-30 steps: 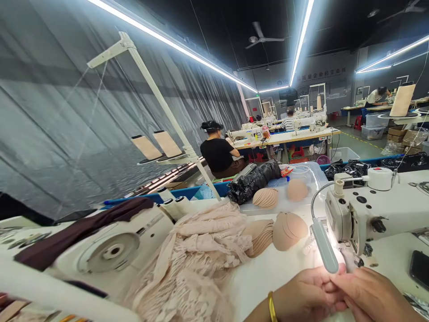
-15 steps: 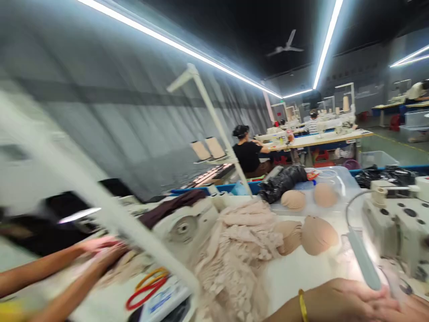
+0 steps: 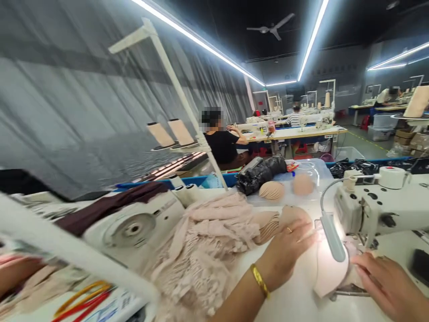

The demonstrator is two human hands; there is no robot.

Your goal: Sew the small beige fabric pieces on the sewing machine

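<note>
My left hand (image 3: 284,252), with a gold bracelet and a ring, reaches across the white table. Its fingers are stretched out over a beige bra cup (image 3: 291,213), touching it, and partly hide it. A ridged beige cup (image 3: 268,226) lies just left of it. Beneath the grey lamp (image 3: 333,239) of the sewing machine (image 3: 372,210), a pale pink bra cup (image 3: 325,277) lies on the machine bed. My right hand (image 3: 380,277) is closed at that cup's right edge, fingertips against it and some thin fabric near the needle area.
A heap of pale pink lacy fabric (image 3: 201,250) lies left of my left hand. A white thread-stand pole (image 3: 83,255) crosses the left front, near red-and-yellow-handled scissors (image 3: 83,302). Behind are a black plastic bundle (image 3: 259,174) and a clear plastic bin (image 3: 318,172). Another person's arm (image 3: 16,273) shows far left.
My left hand has moved from under the lamp, beside my right hand, up and left onto the beige cup. The view has swung right, bringing my right hand and the pale pink cup into sight.
</note>
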